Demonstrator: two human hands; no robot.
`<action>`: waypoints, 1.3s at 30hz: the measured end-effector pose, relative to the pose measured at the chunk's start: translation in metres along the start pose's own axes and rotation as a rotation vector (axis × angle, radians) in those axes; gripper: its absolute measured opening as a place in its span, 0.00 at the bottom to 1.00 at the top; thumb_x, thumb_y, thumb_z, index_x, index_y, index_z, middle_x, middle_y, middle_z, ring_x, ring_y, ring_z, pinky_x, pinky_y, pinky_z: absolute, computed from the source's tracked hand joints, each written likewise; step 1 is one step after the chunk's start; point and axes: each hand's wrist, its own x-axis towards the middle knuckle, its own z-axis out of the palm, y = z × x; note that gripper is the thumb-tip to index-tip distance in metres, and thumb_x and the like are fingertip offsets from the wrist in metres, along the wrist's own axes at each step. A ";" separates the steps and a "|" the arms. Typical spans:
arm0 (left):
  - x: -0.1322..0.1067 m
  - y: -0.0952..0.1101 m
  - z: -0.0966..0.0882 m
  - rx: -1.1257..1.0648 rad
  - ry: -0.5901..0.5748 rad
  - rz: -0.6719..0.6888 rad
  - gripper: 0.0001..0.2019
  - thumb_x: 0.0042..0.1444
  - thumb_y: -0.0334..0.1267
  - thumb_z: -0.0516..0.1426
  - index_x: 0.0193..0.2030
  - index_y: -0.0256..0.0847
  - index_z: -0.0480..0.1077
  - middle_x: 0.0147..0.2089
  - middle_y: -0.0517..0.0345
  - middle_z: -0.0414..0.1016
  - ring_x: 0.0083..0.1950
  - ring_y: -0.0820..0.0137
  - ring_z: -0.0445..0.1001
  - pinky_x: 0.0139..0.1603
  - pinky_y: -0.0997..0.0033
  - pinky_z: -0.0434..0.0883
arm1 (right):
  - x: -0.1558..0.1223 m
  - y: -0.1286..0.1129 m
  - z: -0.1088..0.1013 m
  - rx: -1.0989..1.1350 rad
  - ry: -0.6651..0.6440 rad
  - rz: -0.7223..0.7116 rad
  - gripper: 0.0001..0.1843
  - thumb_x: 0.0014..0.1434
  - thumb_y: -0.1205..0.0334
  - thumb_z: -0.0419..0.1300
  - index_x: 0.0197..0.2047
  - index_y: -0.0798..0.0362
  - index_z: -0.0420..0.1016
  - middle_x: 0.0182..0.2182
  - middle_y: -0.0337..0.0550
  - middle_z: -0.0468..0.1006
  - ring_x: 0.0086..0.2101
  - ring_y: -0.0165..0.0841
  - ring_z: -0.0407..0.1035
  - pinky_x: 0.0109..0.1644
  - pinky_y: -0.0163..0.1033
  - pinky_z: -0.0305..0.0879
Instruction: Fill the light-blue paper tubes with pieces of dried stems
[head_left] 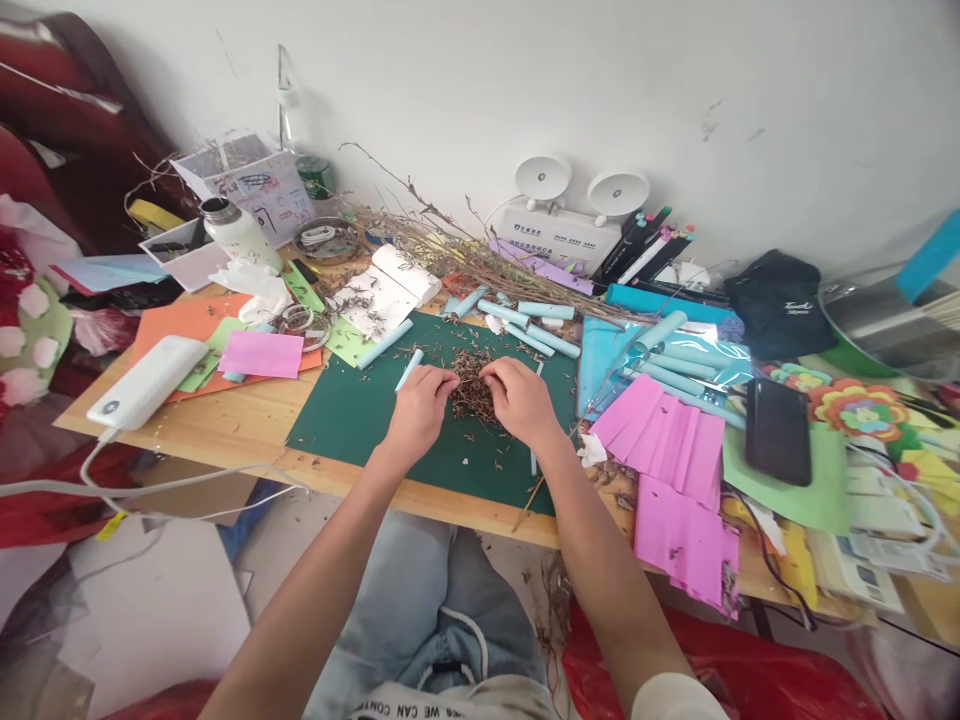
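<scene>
Where the two hands meet at the middle of the frame, the fingertips point(444, 382) of the left hand point(418, 408) are bunched together and pinch at the left edge of a small heap of dry brown plant scraps point(472, 388); the right hand point(523, 400) mirrors it, its curled fingers pressed close and nipping the heap's right edge; both forearms run down to the bottom of the frame. The heap lies on the upper middle of a dark green rectangular cutting mat point(360, 425), with loose crumbs strewn around it; the mat lies flat on a light wooden table point(247, 425). Pale blue rolled paper tubes point(525, 310) lie along the mat's upper edge; beyond them, toward the wall at upper centre, sprawls a bundle of long dry twigs point(442, 240). Right of the mat lies a fanned stack of pink paper sheets point(675, 440), with a black rectangular phone point(778, 430) just beside it; at the left of the frame a white oblong power bank point(146, 380) rests near the table's edge, its cable trailing off.
</scene>
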 end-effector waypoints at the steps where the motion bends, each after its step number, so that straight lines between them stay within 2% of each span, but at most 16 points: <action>1: -0.001 0.000 0.000 -0.015 0.003 -0.026 0.09 0.67 0.36 0.52 0.39 0.39 0.73 0.38 0.55 0.76 0.41 0.67 0.73 0.44 0.68 0.70 | 0.000 0.000 -0.001 0.022 0.001 0.010 0.11 0.66 0.69 0.51 0.41 0.50 0.74 0.38 0.45 0.78 0.40 0.39 0.72 0.44 0.42 0.66; 4: -0.002 0.003 0.000 -0.059 0.018 -0.095 0.08 0.66 0.36 0.54 0.38 0.40 0.73 0.38 0.55 0.77 0.41 0.67 0.74 0.44 0.69 0.71 | 0.000 -0.001 -0.002 0.137 0.007 0.002 0.09 0.64 0.66 0.56 0.46 0.49 0.74 0.39 0.44 0.78 0.40 0.37 0.72 0.46 0.42 0.68; 7: -0.002 0.006 0.002 -0.111 0.022 -0.148 0.08 0.65 0.35 0.55 0.37 0.40 0.74 0.37 0.55 0.78 0.40 0.68 0.75 0.44 0.69 0.71 | 0.001 0.000 -0.002 0.203 0.010 -0.014 0.11 0.62 0.62 0.61 0.49 0.47 0.74 0.39 0.43 0.78 0.40 0.37 0.73 0.47 0.43 0.69; 11: -0.003 0.008 0.006 -0.172 0.070 -0.238 0.07 0.63 0.36 0.56 0.36 0.40 0.75 0.36 0.56 0.79 0.39 0.68 0.75 0.43 0.69 0.72 | 0.001 0.003 0.001 0.198 0.031 0.022 0.04 0.63 0.61 0.60 0.41 0.48 0.76 0.37 0.42 0.79 0.37 0.37 0.73 0.44 0.42 0.69; 16: -0.003 0.006 0.004 -0.236 0.074 -0.316 0.08 0.62 0.39 0.57 0.37 0.41 0.77 0.36 0.57 0.80 0.36 0.69 0.75 0.39 0.71 0.72 | 0.001 0.003 -0.003 0.206 0.099 0.026 0.07 0.65 0.62 0.57 0.36 0.48 0.77 0.34 0.41 0.79 0.36 0.35 0.73 0.43 0.40 0.68; 19: -0.001 0.003 0.001 -0.232 0.052 -0.260 0.08 0.61 0.39 0.58 0.37 0.41 0.78 0.36 0.57 0.80 0.35 0.70 0.75 0.39 0.70 0.71 | 0.002 0.002 -0.007 0.225 0.142 0.011 0.08 0.65 0.61 0.57 0.35 0.49 0.77 0.34 0.42 0.79 0.36 0.35 0.73 0.43 0.40 0.68; 23: 0.001 -0.003 0.000 -0.218 0.054 -0.222 0.08 0.61 0.41 0.59 0.37 0.42 0.79 0.36 0.56 0.81 0.34 0.69 0.75 0.39 0.70 0.72 | 0.003 0.001 -0.014 0.238 0.127 0.030 0.08 0.64 0.62 0.57 0.34 0.49 0.76 0.33 0.42 0.78 0.35 0.34 0.72 0.43 0.40 0.68; 26: -0.001 -0.007 0.003 -0.215 0.062 -0.221 0.09 0.62 0.42 0.59 0.42 0.42 0.79 0.39 0.55 0.82 0.36 0.68 0.76 0.40 0.68 0.73 | 0.004 0.001 -0.018 0.240 0.139 0.071 0.07 0.63 0.62 0.58 0.33 0.50 0.76 0.32 0.41 0.78 0.34 0.34 0.72 0.41 0.40 0.69; 29: -0.003 -0.008 0.010 -0.112 0.035 -0.105 0.12 0.65 0.41 0.55 0.48 0.42 0.78 0.42 0.52 0.81 0.42 0.65 0.76 0.47 0.64 0.73 | 0.003 0.003 -0.019 0.222 0.210 0.089 0.07 0.63 0.62 0.58 0.34 0.50 0.76 0.32 0.42 0.78 0.34 0.34 0.72 0.41 0.40 0.69; 31: -0.004 -0.005 0.014 0.002 0.050 -0.035 0.13 0.65 0.41 0.55 0.52 0.41 0.75 0.44 0.49 0.79 0.46 0.62 0.74 0.50 0.60 0.72 | 0.003 0.004 -0.017 0.199 0.246 0.082 0.07 0.64 0.62 0.58 0.34 0.50 0.77 0.33 0.42 0.78 0.35 0.35 0.72 0.41 0.40 0.69; 35: 0.003 0.009 0.016 0.148 0.165 0.003 0.17 0.63 0.43 0.58 0.56 0.42 0.72 0.51 0.45 0.74 0.54 0.56 0.67 0.56 0.54 0.68 | 0.002 0.005 -0.011 0.170 0.236 0.077 0.07 0.64 0.62 0.58 0.35 0.50 0.77 0.33 0.42 0.79 0.34 0.35 0.73 0.41 0.40 0.69; 39: 0.019 0.017 0.012 0.150 0.065 0.160 0.13 0.64 0.38 0.57 0.54 0.47 0.74 0.56 0.51 0.74 0.58 0.56 0.64 0.59 0.53 0.64 | 0.003 0.004 -0.009 0.176 0.188 0.051 0.08 0.64 0.63 0.57 0.35 0.50 0.77 0.33 0.43 0.79 0.35 0.35 0.73 0.42 0.40 0.69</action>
